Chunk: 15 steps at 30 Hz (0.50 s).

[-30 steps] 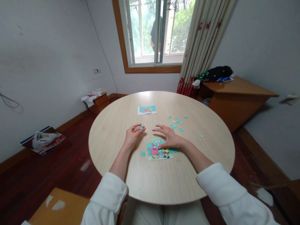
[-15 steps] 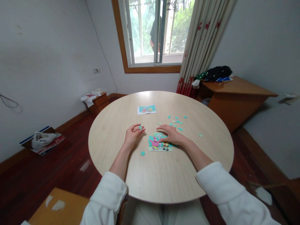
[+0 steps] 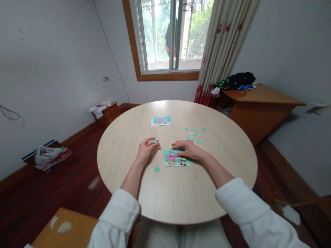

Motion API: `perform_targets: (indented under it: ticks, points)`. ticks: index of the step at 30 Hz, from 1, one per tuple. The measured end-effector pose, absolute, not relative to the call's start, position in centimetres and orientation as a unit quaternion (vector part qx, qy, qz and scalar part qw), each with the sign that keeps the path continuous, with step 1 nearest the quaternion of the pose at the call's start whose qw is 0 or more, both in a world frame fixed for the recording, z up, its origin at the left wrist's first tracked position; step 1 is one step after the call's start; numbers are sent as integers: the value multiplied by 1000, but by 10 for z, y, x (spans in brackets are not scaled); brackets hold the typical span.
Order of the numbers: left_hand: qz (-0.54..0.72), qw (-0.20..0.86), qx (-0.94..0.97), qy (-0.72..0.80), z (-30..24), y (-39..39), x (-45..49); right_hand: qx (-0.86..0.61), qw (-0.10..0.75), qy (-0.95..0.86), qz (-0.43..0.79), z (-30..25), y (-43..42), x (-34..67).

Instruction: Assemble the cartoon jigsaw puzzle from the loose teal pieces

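My left hand is held just left of the partly assembled jigsaw puzzle, a small teal puzzle piece pinched at its fingertips. The jigsaw puzzle shows cartoon figures, a pink one at its left and a yellow one at its lower right. Over its upper right part lies my right hand, thumb and fingers apart, fingertips at the upper edge. That hand hides some of the picture. One loose teal puzzle piece rests on the table below my left hand.
Several loose puzzle pieces are scattered beyond my right hand, with a pale one farther right. A printed reference picture lies toward the far side of the round table. A wooden desk stands at the right.
My right hand's fingers have bent down and closer toward the puzzle's upper edge, covering more of the middle figure. My left hand keeps its piece in nearly the same place.
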<state>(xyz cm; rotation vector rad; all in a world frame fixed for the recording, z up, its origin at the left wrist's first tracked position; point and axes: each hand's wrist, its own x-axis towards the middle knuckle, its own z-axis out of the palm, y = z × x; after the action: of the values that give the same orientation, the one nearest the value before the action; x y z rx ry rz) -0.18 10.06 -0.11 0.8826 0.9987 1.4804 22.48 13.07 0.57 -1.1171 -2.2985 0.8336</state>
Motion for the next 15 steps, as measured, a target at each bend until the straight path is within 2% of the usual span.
perform_targets:
  ticks: [10, 15]
  points:
    - [624, 541, 367, 429, -2, 102, -3, -375, 218, -828, 356, 11, 122, 224]
    - [622, 545, 367, 426, -2, 102, -4, -371, 236, -838, 323, 11, 120, 220]
